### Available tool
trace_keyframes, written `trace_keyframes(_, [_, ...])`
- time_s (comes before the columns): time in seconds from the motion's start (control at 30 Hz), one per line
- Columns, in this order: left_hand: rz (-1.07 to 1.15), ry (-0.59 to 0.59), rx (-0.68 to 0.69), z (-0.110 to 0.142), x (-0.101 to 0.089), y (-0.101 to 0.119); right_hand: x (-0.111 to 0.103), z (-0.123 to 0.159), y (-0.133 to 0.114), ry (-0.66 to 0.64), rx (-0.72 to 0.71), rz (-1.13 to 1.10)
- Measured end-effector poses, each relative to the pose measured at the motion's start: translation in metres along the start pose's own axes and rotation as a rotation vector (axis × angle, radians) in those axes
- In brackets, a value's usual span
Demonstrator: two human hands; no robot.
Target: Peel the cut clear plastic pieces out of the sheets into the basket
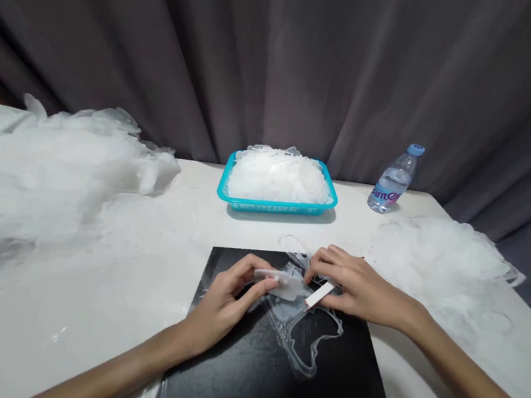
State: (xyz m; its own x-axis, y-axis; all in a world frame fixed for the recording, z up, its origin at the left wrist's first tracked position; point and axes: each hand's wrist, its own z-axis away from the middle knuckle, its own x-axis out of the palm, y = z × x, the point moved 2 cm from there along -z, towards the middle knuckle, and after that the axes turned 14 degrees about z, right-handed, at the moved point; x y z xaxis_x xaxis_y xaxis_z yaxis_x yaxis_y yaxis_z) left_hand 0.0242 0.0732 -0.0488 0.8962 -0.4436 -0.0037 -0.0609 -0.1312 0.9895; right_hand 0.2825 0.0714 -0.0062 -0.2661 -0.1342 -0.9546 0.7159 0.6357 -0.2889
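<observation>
My left hand (pixel 225 299) is closed in a pinch on a small flat white plastic piece (pixel 283 284) over a black mat (pixel 269 372). My right hand (pixel 352 288) is closed too, with a short white strip (pixel 319 295) held under its fingers, and its fingertips touch the same white piece. Under both hands a clear plastic frame (pixel 312 336) with cut-out shapes lies flat on the mat. The two hands meet at the mat's far middle.
A turquoise basket (pixel 275 207) heaped with clear plastic pieces stands at the back centre. A water bottle (pixel 395 178) stands back right. Piles of clear plastic lie at the left (pixel 50 173) and the right (pixel 436 258) of the white table (pixel 96 293). A dark curtain hangs behind.
</observation>
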Motion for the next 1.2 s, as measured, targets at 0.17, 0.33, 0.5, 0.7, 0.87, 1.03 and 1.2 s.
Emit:
trace_keyframes(0.17, [0.029,0.043,-0.022,0.0,0.0,0.0,0.013,-0.006,0.016,0.071,0.164,-0.073])
trace_keyframes(0.33, [0.001,0.096,-0.024,-0.005,-0.001,0.01,0.029,-0.006,0.043,0.279,0.584,-0.018])
trace_keyframes(0.5, [-0.117,0.18,0.118,-0.036,-0.02,0.035,0.038,-0.008,0.047,0.372,0.571,0.017])
trace_keyframes(0.7, [-0.184,0.342,0.259,-0.126,-0.066,0.06,0.031,-0.016,0.006,0.407,0.162,0.099])
trace_keyframes(0.87, [-0.341,0.388,0.283,-0.202,-0.086,0.058,0.037,-0.015,-0.014,0.21,-0.033,0.252])
trace_keyframes(1.03, [-0.543,0.497,0.334,-0.217,-0.087,0.053,0.042,-0.014,-0.008,0.151,0.067,0.273])
trace_keyframes(1.2, [-0.625,0.268,0.411,-0.149,-0.063,0.051,0.037,-0.012,-0.002,0.128,0.127,0.204])
